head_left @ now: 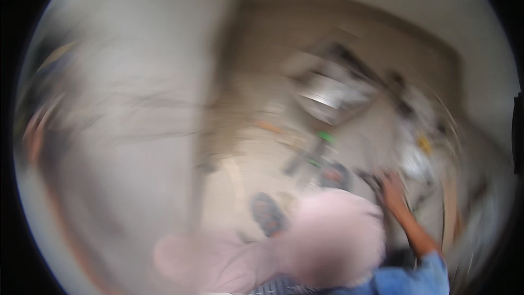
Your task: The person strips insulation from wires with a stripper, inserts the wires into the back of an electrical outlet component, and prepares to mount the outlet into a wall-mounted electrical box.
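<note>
Motion blur smears the whole view. My right hand [392,188] reaches down to the floor on the right, out of a blue sleeve [412,279]. Its fingers are at a dark, narrow object [370,180], perhaps a tool; whether they grip it or only touch it I cannot make out. I see no left hand that I can tell as mine. Close by, between my feet and the hand, lies a dark object with bright green parts [326,136], also too blurred to name.
My knees in pink trousers [335,235] are bent above grey shoes [267,213]. Ahead stands an open box [333,95] with white and shiny contents. Blurred white and yellow items [417,150] lie along the right. A pale wall [136,131] rises on the left.
</note>
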`<state>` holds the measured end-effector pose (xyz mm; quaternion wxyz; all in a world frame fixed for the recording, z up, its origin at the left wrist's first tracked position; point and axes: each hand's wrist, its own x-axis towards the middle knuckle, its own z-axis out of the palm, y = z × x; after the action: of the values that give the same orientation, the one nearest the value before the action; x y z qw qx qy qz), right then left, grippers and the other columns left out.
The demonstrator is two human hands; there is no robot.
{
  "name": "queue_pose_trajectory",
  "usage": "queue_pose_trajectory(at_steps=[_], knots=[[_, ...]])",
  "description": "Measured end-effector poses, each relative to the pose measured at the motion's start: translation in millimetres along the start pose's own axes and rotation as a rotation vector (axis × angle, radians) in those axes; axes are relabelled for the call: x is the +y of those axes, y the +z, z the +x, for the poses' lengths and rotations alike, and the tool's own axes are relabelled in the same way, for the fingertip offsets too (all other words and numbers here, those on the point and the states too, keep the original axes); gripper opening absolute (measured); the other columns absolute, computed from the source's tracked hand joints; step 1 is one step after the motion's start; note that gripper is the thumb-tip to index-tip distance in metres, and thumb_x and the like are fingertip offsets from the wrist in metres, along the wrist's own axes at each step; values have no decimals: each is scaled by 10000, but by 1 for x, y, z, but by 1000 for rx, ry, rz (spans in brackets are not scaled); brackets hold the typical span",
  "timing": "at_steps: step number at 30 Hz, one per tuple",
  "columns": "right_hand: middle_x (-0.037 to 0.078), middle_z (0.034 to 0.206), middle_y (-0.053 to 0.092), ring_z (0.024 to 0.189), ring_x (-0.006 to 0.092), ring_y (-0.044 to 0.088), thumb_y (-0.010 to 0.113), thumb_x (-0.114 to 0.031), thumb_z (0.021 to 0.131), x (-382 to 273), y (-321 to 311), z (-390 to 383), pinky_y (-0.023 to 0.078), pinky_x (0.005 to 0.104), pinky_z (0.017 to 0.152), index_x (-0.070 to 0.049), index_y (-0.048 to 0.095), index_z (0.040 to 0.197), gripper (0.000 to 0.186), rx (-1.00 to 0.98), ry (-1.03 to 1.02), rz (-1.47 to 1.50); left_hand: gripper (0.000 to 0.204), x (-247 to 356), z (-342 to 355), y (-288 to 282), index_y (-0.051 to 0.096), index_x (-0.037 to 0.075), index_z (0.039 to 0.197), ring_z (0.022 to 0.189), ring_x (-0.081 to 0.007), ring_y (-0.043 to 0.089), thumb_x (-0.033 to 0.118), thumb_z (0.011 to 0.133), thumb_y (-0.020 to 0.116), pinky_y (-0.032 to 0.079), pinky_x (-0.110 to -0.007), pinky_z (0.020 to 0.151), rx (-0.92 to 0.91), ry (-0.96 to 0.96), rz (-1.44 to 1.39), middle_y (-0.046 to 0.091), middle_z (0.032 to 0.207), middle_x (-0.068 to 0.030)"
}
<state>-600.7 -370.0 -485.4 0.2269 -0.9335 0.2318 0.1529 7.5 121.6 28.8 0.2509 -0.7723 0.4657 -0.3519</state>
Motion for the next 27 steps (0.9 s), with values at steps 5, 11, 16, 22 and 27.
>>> queue_pose_trajectory(at_steps=[5, 11, 16, 22, 27], knots=[[277, 1352, 585, 1302, 424, 528, 658, -213, 885, 57, 11, -4, 392, 504, 1127, -64, 561, 1417, 561, -176, -163, -179, 253, 21, 19, -38, 746, 102, 1074, 1052, -258, 632, 53, 827, 771, 493, -398, 931, 0, -48, -50, 706, 1096, -45], [251, 1379, 594, 1317, 370, 537, 653, -241, 896, -27, -96, 54, 403, 461, 1125, -26, 578, 1389, 543, -572, -225, 148, 217, 30, 4, -46, 755, 140, 1017, 996, -195, 622, 76, 812, 785, 474, -339, 844, 84, -298, -149, 702, 1036, 16], [242, 1294, 635, 1244, 338, 587, 612, -244, 896, -82, -238, 103, 439, 424, 1073, 33, 591, 1320, 507, -375, -154, 284, 144, 37, 25, -45, 723, 121, 968, 892, -195, 661, 80, 838, 769, 496, -334, 770, 155, -465, -358, 689, 1014, 15], [49, 851, 628, 701, 127, 603, 646, -192, 948, -282, -410, 60, 491, 276, 604, -26, 586, 1027, 194, 253, -311, 919, 133, 51, 57, -33, 712, 123, 1004, 710, -238, 691, 86, 880, 745, 523, -370, 596, 364, -604, -667, 675, 1005, -11], [4, 793, 586, 671, 75, 568, 610, -197, 1021, -414, -406, 44, 460, 255, 566, -59, 585, 1003, 141, 240, -370, 978, 172, 46, 46, -24, 753, 142, 1027, 714, -232, 690, 82, 866, 760, 526, -360, 605, 418, -590, -675, 667, 974, -4]])
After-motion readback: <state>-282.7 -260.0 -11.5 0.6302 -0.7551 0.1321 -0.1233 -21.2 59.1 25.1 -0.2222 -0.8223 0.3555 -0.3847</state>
